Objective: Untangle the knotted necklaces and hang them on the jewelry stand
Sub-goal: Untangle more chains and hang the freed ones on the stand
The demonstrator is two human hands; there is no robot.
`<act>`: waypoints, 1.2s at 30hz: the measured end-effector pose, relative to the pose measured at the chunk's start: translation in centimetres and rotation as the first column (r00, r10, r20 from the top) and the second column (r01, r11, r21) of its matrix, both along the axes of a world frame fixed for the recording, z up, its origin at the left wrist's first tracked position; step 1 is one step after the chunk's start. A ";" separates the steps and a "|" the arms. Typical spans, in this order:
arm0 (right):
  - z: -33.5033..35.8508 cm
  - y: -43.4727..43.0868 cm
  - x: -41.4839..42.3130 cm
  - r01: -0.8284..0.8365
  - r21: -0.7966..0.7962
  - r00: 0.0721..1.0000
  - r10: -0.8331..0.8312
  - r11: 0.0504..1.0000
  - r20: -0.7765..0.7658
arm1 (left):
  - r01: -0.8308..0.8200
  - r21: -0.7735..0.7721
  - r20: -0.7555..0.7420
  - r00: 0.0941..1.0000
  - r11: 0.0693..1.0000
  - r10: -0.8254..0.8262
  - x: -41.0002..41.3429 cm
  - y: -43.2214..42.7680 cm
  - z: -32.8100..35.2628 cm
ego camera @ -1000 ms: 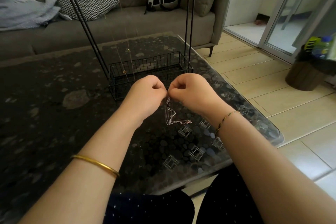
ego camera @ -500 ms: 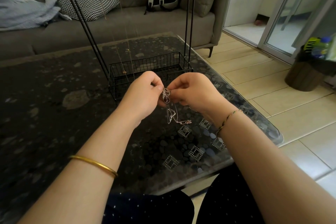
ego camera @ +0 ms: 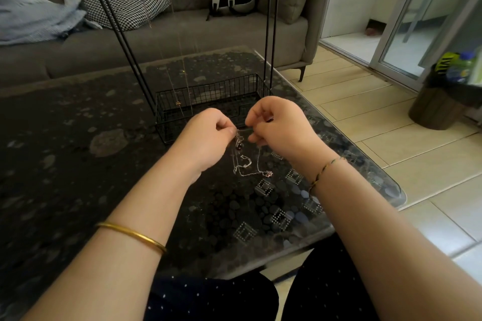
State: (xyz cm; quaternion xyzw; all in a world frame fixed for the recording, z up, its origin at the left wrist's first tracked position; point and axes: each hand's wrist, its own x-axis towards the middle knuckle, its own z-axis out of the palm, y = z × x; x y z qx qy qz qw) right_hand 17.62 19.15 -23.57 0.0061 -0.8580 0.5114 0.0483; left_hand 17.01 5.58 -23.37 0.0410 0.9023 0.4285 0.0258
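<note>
A tangle of thin silver necklaces (ego camera: pixel 242 164) hangs between my hands over the dark glass table (ego camera: pixel 78 164), its lower loops and a small pendant lying on the glass. My left hand (ego camera: pixel 208 135) pinches the knotted top of the tangle. My right hand (ego camera: pixel 279 125) pinches a strand of it a little to the right. Just behind my hands stands the black wire jewelry stand (ego camera: pixel 208 96), with a basket base and tall rods. Fine gold chains (ego camera: pixel 180 101) hang from its top bar into the basket.
A grey sofa (ego camera: pixel 182 34) with a checked cushion, a folded blue cloth and a backpack runs along the far side. The table's right edge meets a tiled floor. A dark bin (ego camera: pixel 438 107) stands at the right by a glass door.
My hands have drawn apart from a tight knuckle-to-knuckle hold. The tangle has loosened and more chain has spread onto the glass.
</note>
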 end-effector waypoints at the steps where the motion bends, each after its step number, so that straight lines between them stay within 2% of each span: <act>1: 0.1 0.0 0.0 -0.008 0.047 1.000 0.008 0.999 0.000 | -0.002 0.011 -0.004 1.000 1.000 0.002 0.0 0.0 0.0; 5: 0.2 -0.1 0.0 -0.019 0.122 1.000 0.017 0.992 0.012 | -0.001 0.044 -0.009 1.000 0.999 0.001 0.0 -0.1 0.0; 16: 0.3 -0.3 0.0 -0.015 0.020 0.999 0.014 1.000 0.049 | 0.018 0.042 -0.040 0.999 0.999 -0.016 -0.1 -0.2 0.1; 22: 0.0 -0.5 -0.2 -0.014 0.062 0.999 0.012 0.998 0.033 | 0.026 -0.014 -0.072 0.997 1.000 -0.027 0.1 0.0 0.2; 29: -0.1 -0.7 -0.4 0.006 -0.008 0.998 -0.006 1.000 0.070 | 0.016 -0.074 -0.111 0.994 0.997 -0.024 0.0 0.2 0.2; 36: 0.1 -0.8 -0.3 0.011 -0.208 0.990 0.018 0.978 0.140 | -0.036 0.028 -0.121 0.992 0.999 0.039 0.0 0.6 0.3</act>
